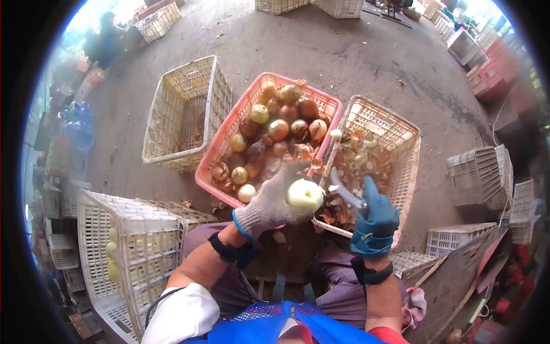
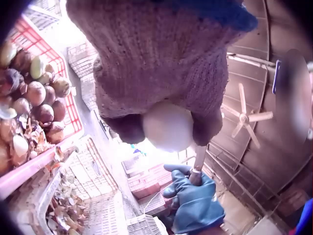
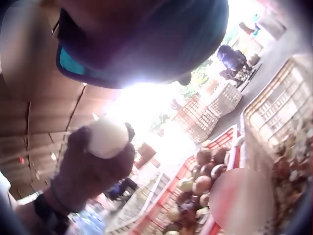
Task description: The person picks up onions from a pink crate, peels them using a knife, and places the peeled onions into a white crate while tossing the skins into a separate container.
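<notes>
My left hand (image 1: 281,198), in a knitted glove, holds a peeled pale onion (image 1: 305,194) between thumb and fingers; the onion's round white side (image 2: 168,128) shows in the left wrist view. My right hand (image 1: 375,221), in a blue rubber glove, grips a small knife (image 1: 345,192) with a curved blade, its index finger stretched along the handle. The blade stands just right of the onion in the head view. Below and ahead of the left hand is a pink crate (image 1: 205,163) of brown unpeeled onions (image 1: 278,131). The knife is hidden in the right wrist view.
Right of the pink crate, a white crate (image 1: 409,172) holds onion skins (image 1: 358,155). Another white crate (image 1: 220,97) stands at the upper left. Near my left side, a tall white crate (image 1: 146,241) contains pale onions (image 1: 113,269). More crates (image 1: 480,178) are stacked at the right.
</notes>
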`<action>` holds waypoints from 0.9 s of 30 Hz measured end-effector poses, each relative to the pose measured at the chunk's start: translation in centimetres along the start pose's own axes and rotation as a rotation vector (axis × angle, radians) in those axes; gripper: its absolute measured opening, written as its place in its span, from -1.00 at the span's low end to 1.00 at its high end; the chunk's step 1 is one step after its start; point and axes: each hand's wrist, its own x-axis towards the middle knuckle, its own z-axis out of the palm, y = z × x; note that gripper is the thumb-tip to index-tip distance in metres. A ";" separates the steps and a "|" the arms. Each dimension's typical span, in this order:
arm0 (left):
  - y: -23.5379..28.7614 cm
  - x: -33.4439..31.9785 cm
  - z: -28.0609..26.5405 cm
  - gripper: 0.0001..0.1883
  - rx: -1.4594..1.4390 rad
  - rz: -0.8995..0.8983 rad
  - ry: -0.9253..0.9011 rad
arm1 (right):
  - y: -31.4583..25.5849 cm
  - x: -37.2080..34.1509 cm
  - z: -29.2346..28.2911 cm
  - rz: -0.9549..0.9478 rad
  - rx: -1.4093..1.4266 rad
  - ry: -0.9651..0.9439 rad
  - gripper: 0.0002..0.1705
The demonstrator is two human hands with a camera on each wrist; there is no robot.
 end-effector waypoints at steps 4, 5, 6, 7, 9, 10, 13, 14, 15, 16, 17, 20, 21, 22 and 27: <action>2.9 -0.5 0.2 0.30 -0.080 0.193 0.148 | 0.2 0.2 0.2 0.423 0.783 -0.103 -0.71; 3.2 -0.6 0.1 0.29 -0.072 0.248 0.194 | 0.0 0.1 0.1 0.481 0.823 -0.141 -0.71; 4.3 -1.3 -0.6 0.27 -0.048 0.316 0.269 | -0.5 0.5 -0.2 0.504 0.878 -0.184 -0.70; 4.4 -1.7 -0.7 0.25 -0.038 0.368 0.325 | -0.5 0.2 0.1 0.551 0.915 -0.238 -0.70; 4.1 -2.5 -1.9 0.30 0.203 0.548 0.468 | 0.6 -0.4 1.6 0.416 0.829 -0.185 -0.72; 4.9 -3.5 -2.5 0.29 0.209 0.502 0.488 | 0.6 -0.3 2.1 0.335 0.784 -0.161 -0.72; 4.4 -7.0 -4.7 0.26 0.467 0.519 0.855 | -0.7 0.2 3.1 0.187 0.912 -0.124 -0.69; 5.9 -9.6 -6.3 0.23 0.548 0.435 0.906 | -0.5 0.4 3.6 0.260 0.932 -0.191 -0.69; 6.2 -11.4 -7.3 0.17 0.602 0.418 1.021 | -0.1 0.6 3.5 0.356 0.933 -0.238 -0.68; 6.3 -13.8 -9.1 0.18 0.655 0.393 1.110 | -0.7 0.6 3.1 0.367 0.939 -0.267 -0.68; 6.2 -16.0 -10.9 0.20 0.697 0.379 1.186 | -1.2 0.5 2.6 0.389 0.934 -0.280 -0.68; 6.5 -23.9 -17.2 0.24 1.025 0.088 1.485 | -2.8 0.4 1.3 0.322 0.874 -0.281 -0.68; 7.4 -27.3 -18.6 0.26 1.119 -0.066 1.515 | -3.0 0.2 0.8 0.305 0.845 -0.267 -0.68; 8.2 -30.4 -19.1 0.19 1.146 -0.304 1.461 | -2.7 0.1 1.3 0.200 0.795 -0.250 -0.66; 11.8 -33.7 -21.5 0.04 1.290 -0.322 1.455 | -2.3 0.9 -0.3 0.369 0.833 -0.473 -0.62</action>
